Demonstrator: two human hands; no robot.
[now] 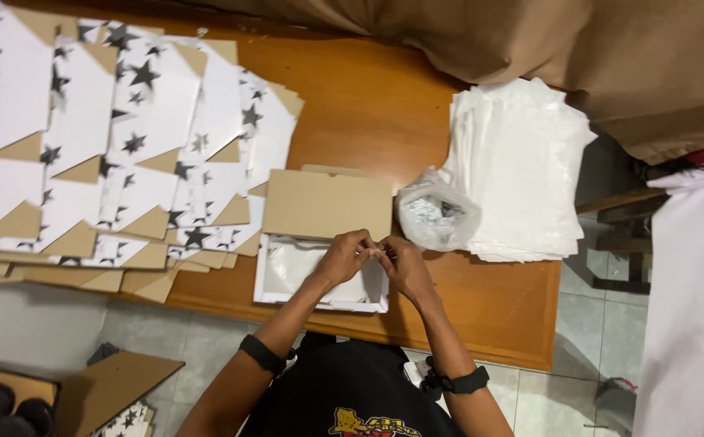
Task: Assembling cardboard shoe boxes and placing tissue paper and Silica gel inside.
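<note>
Pinching a small white piece (377,252) between them, the left hand (344,256) and the right hand (404,267) are meeting fingertip to fingertip above an open white box (319,275) at the near edge of the wooden table (368,105). Its brown lid (327,204) is standing open on the far side. A clear plastic bag (437,212) is lying just right of the hands, touching a stack of white sheets (522,170). Flattened star-printed cartons (125,137) are covering the table's left part.

White boxes (125,129) with black stars
</note>
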